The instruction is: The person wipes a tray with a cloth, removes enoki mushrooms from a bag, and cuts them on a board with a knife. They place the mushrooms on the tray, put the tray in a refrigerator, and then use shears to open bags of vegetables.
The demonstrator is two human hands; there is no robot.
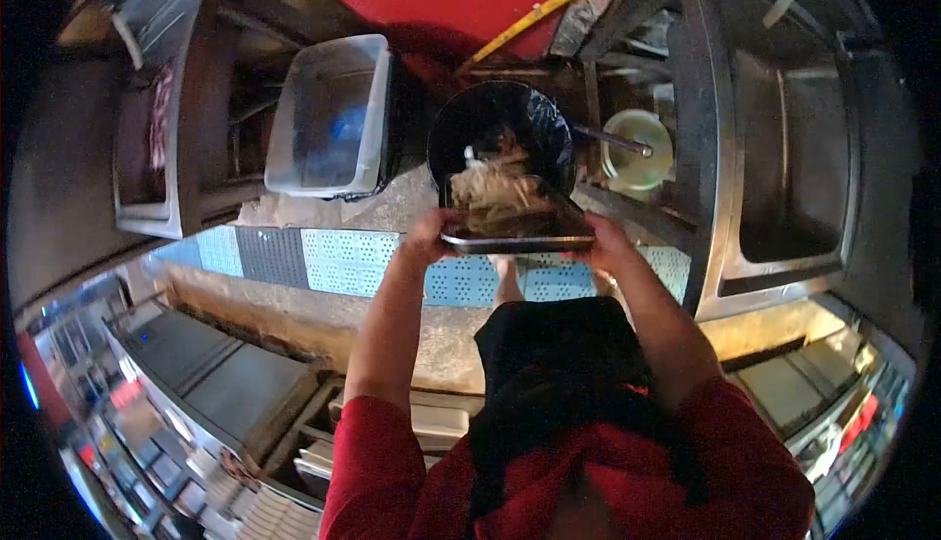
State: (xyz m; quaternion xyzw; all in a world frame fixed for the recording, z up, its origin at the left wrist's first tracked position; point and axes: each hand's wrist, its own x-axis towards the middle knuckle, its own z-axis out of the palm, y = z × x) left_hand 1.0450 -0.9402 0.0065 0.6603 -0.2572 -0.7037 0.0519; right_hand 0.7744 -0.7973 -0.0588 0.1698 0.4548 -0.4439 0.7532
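Observation:
Between both hands I hold a shallow metal tray by its left and right ends. My left hand is closed on the left end, and my right hand grips the right end. Pale, strip-like food scraps lie heaped toward the tray's far side; the blur hides their exact kind. Just beyond and below the tray stands a round bin lined with a black bag. The tray's far edge reaches over the bin's opening, and some scraps appear inside it.
Left of the bin stands a translucent plastic tub with something blue inside. A pale green bucket is at the right, near a metal sink. Blue and grey perforated mats cover the floor. A yellow pipe runs behind.

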